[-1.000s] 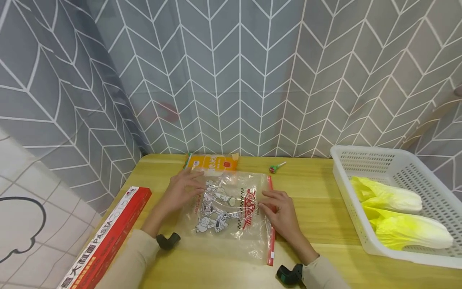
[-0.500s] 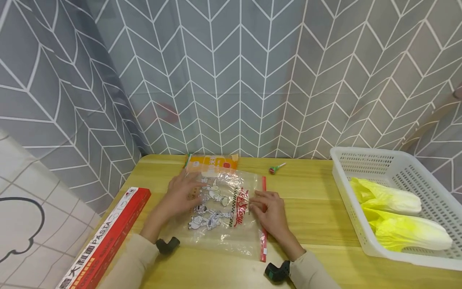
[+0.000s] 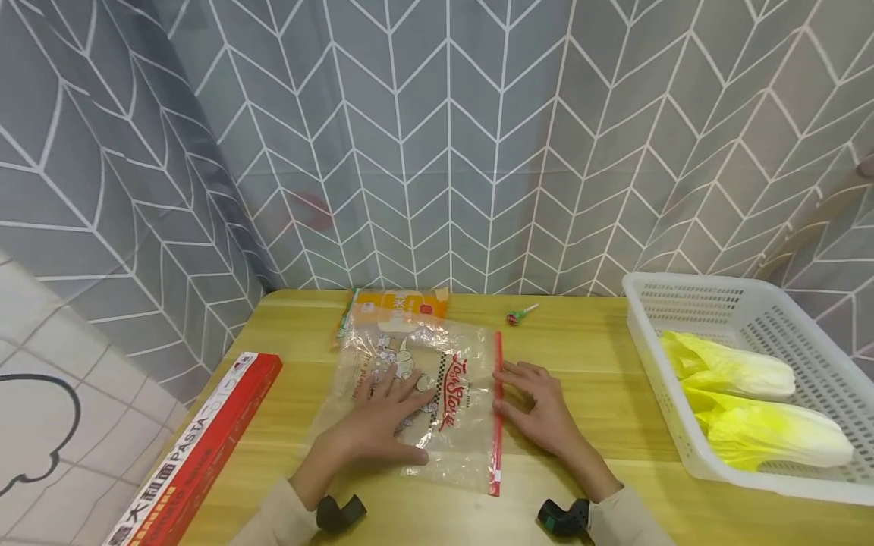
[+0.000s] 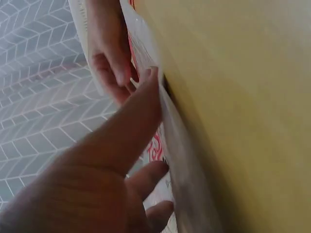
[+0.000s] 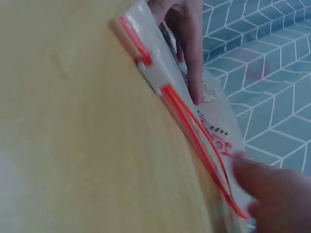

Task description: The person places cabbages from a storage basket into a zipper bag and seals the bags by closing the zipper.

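A clear zip bag with cartoon figures and red lettering lies flat on the wooden table, its red zip strip on the right side. Across the bag's lower left part my left hand rests with spread fingers, hiding some of the print. My right hand touches the red strip with its fingertips, thumb and forefinger apart. In the right wrist view the strip's two red edges part slightly, and my right thumb is blurred beside them.
Under the bag's far edge lies an orange packet. A lollipop sits behind the strip. On the right a white basket holds two pale cabbages. A red pasta box lies left. A patterned curtain hangs behind the table.
The bag has shifted left and flattened. My left hand has moved from its upper left side down onto its middle, fingers spread. My right hand has gone from the print to the red strip.
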`<act>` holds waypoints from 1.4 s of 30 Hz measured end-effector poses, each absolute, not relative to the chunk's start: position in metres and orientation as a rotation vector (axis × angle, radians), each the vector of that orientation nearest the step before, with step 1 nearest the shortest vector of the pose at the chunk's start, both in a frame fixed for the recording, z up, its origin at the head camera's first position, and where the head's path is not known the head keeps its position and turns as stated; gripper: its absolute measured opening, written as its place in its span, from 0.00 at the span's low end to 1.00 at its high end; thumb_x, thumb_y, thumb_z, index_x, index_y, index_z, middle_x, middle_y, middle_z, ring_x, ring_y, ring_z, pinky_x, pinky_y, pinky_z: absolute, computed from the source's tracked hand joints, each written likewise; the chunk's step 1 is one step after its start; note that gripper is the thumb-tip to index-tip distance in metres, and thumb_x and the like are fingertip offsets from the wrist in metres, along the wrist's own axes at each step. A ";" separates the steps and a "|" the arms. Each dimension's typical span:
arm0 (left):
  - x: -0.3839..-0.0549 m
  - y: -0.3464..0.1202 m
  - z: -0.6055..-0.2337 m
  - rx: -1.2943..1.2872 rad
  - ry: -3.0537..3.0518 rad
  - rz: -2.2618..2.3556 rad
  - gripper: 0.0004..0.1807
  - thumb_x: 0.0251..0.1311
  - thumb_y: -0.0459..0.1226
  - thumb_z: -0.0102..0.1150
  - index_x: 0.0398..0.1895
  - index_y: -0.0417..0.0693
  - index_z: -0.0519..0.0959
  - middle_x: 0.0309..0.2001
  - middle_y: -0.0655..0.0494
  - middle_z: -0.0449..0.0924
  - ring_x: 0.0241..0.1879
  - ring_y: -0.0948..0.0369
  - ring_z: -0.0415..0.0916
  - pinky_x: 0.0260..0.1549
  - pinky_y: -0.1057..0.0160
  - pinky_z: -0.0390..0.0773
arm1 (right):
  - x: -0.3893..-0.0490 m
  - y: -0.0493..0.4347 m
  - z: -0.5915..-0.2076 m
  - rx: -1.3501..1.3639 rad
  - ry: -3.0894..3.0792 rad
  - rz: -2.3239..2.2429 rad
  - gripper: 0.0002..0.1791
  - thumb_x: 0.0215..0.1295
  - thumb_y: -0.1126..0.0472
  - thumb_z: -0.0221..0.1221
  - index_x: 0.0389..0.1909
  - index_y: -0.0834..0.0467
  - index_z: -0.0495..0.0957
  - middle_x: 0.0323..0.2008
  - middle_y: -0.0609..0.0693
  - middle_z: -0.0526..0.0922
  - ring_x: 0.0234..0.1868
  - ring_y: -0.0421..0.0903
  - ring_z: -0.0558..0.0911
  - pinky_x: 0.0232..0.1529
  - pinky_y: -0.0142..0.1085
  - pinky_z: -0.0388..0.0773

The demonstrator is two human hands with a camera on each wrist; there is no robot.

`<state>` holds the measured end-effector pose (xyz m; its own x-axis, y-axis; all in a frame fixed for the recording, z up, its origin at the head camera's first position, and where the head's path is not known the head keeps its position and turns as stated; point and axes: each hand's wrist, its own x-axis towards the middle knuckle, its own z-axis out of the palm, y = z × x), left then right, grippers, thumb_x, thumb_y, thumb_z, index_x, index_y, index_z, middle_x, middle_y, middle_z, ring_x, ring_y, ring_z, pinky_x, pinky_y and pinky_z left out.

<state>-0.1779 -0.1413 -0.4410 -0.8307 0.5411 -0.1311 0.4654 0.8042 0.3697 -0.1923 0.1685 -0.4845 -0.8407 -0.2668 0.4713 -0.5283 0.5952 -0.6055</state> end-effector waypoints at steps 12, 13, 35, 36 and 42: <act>-0.183 -0.167 -0.426 0.598 2.720 0.467 0.51 0.44 0.53 0.77 0.76 0.74 0.64 0.83 0.59 0.48 0.82 0.40 0.31 0.75 0.29 0.31 | -0.174 0.144 -0.484 0.843 -2.674 0.807 0.31 0.61 0.42 0.67 0.63 0.49 0.80 0.72 0.54 0.73 0.73 0.65 0.67 0.69 0.64 0.52; -0.182 -0.166 -0.425 0.592 2.730 0.450 0.50 0.44 0.53 0.77 0.75 0.73 0.65 0.83 0.58 0.50 0.82 0.40 0.33 0.75 0.28 0.33 | -0.173 0.142 -0.483 0.843 -2.673 0.810 0.31 0.60 0.42 0.67 0.63 0.49 0.80 0.72 0.54 0.74 0.73 0.65 0.67 0.69 0.65 0.53; -0.173 -0.087 -0.451 0.552 2.897 0.459 0.49 0.40 0.79 0.61 0.61 0.61 0.71 0.83 0.49 0.45 0.78 0.27 0.39 0.63 0.14 0.37 | -0.171 0.143 -0.486 0.688 -2.616 0.890 0.26 0.66 0.52 0.66 0.64 0.54 0.79 0.68 0.56 0.77 0.70 0.63 0.71 0.66 0.62 0.55; -0.173 -0.088 -0.452 0.556 2.894 0.464 0.49 0.40 0.78 0.62 0.61 0.61 0.71 0.84 0.49 0.44 0.78 0.27 0.37 0.63 0.14 0.36 | -0.171 0.143 -0.486 0.690 -2.617 0.885 0.26 0.65 0.52 0.66 0.64 0.54 0.80 0.68 0.56 0.77 0.70 0.63 0.70 0.66 0.62 0.55; -0.175 -0.099 -0.454 0.626 2.831 0.566 0.49 0.39 0.75 0.67 0.64 0.63 0.70 0.84 0.53 0.44 0.80 0.33 0.29 0.68 0.19 0.30 | -0.171 0.143 -0.486 0.728 -2.615 0.823 0.24 0.65 0.51 0.66 0.62 0.52 0.81 0.70 0.56 0.75 0.70 0.66 0.69 0.65 0.62 0.56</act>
